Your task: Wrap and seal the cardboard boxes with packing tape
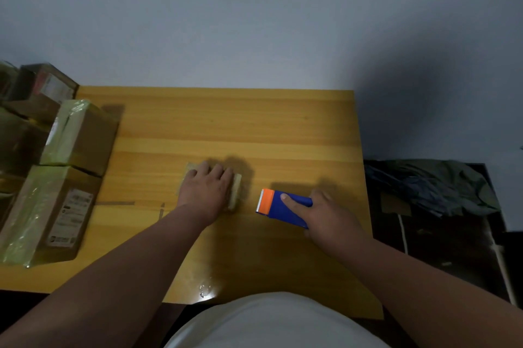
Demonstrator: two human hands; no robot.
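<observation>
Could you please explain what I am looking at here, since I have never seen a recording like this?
There is no machine here: a person wears a camera on the head, so the one picture looks forward and down at their own two arms. They sit at a wooden table against a pale wall. The left hand lies flat on a small tape-wrapped box, pressing it down. The right hand grips a blue tape dispenser with an orange toothed cutter end; its fingers curl over the body. The dispenser is beside the box, not touching it. At the table's left edge is a stack of taped cardboard boxes, some with printed labels. Crumpled dark cloth lies off to the right.
</observation>
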